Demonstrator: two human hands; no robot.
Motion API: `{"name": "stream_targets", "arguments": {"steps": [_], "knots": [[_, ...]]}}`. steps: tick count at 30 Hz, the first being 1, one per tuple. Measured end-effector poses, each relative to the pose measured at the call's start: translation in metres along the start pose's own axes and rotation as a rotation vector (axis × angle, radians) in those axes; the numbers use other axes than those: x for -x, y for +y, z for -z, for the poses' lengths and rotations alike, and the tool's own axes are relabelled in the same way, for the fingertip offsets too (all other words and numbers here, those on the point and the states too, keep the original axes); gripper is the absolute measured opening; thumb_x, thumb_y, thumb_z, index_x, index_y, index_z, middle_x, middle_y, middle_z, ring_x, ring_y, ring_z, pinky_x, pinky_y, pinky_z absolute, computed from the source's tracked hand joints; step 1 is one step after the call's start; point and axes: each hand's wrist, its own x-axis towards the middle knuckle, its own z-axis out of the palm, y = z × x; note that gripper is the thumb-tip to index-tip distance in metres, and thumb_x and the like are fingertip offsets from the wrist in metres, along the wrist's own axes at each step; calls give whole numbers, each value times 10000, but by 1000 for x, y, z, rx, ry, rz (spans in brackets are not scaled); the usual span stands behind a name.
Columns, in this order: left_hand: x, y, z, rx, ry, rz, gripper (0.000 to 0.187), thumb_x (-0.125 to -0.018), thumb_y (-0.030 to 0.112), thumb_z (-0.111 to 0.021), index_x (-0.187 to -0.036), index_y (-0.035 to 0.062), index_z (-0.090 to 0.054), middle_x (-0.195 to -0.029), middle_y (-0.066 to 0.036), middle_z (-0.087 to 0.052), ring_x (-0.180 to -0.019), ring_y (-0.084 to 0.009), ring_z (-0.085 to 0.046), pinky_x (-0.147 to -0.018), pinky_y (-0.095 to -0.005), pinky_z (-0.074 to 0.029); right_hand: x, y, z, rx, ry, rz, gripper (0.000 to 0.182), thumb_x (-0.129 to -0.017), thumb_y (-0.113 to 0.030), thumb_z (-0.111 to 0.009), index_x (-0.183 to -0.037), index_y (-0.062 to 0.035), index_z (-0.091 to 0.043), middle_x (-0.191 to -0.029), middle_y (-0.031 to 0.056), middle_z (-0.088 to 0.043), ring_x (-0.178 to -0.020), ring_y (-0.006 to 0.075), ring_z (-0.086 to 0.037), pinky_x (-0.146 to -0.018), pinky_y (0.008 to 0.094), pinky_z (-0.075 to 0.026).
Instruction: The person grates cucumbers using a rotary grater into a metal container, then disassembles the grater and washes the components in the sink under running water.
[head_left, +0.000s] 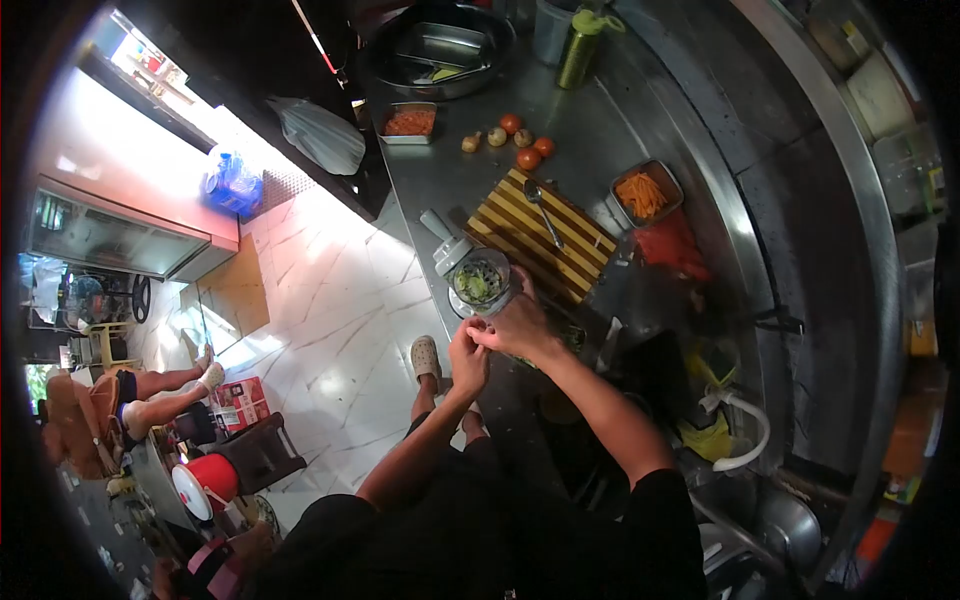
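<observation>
A clear round bowl [482,282] with chopped green pieces inside stands at the counter's near-left edge. Just beyond it lies a white lid with a handle [452,250]. My right hand [520,322] is curled close against the bowl's right side, its fingers partly hidden. Just below the bowl, my left hand [468,355] is closed, its fingertips meeting my right thumb. Whatever is pinched between them is too small to make out. A spoon [543,212] rests on the striped cutting board [585,255] to the right of the bowl.
Onions and tomatoes [528,158] sit behind the board. A tray of orange-red food [409,122] is at the left edge, and a container of carrot strips [642,195] to the right. A green bottle [582,50] stands behind. A faucet [745,430] is nearer right. Another person's legs [165,395] show at left.
</observation>
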Motion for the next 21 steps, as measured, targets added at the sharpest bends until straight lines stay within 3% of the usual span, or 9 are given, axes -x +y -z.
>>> {"name": "stream_targets", "arguments": {"steps": [5, 8, 11, 12, 15, 17, 21], "knots": [[-8, 22, 1, -98, -77, 60, 114, -932, 52, -642, -1026, -7, -617, -877, -39, -639, -813, -112, -577, -712, -287, -488, 3, -1, 5, 14, -165, -63, 505, -753, -393, -765, -1179, -132, -693, -1073, 124, -722, -1150, 292, -616, -1158, 568, -234], [-22, 9, 14, -161, -114, -47, 122, -877, 76, -698, -930, -17, -640, -779, -69, -668, -734, -106, -595, -679, -300, -499, 6, 0, 1, 9, -92, -25, 492, -777, -416, -755, -1178, -136, -699, -1037, 118, -729, -1142, 288, -618, -1155, 566, -232], [-31, 46, 24, -338, -209, -104, 121, -815, 66, -735, -872, -15, -664, -738, -93, -692, -691, -150, -664, -663, -329, -526, 8, -1, 5, 17, -214, -114, 501, -817, -430, -730, -1224, -142, -678, -1074, 113, -720, -1135, 282, -624, -1161, 581, -219], [-34, 54, 24, -352, -217, -152, 132, -750, 55, -752, -839, -9, -679, -726, -133, -706, -682, -252, -716, -660, -361, -551, 12, 2, 2, 51, -197, -89, 509, -834, -434, -718, -1246, -141, -665, -1115, 117, -707, -1152, 280, -614, -1160, 585, -227], [-39, 56, 25, -618, -221, -181, 152, -723, 67, -752, -829, -10, -675, -733, -170, -699, -701, -310, -720, -659, -376, -554, 26, 9, -6, 124, -163, -33, 526, -873, -433, -696, -1297, -128, -628, -1244, 124, -656, -1227, 282, -567, -1151, 580, -261], [-39, 57, 23, -614, -227, -193, 171, -713, 82, -757, -817, -17, -664, -733, -189, -690, -700, -335, -711, -655, -384, -553, 36, 10, -3, 134, -174, -23, 533, -887, -418, -697, -1309, -106, -608, -1339, 119, -606, -1309, 291, -512, -1137, 554, -292], [-37, 67, 18, -626, -238, -96, 206, -716, 105, -767, -806, -35, -646, -742, -210, -683, -715, -358, -708, -651, -401, -550, 57, 2, 15, 196, -194, -8, 541, -902, -396, -695, -1327, -79, -587, -1375, 109, -568, -1319, 301, -492, -1128, 490, -346]]}}
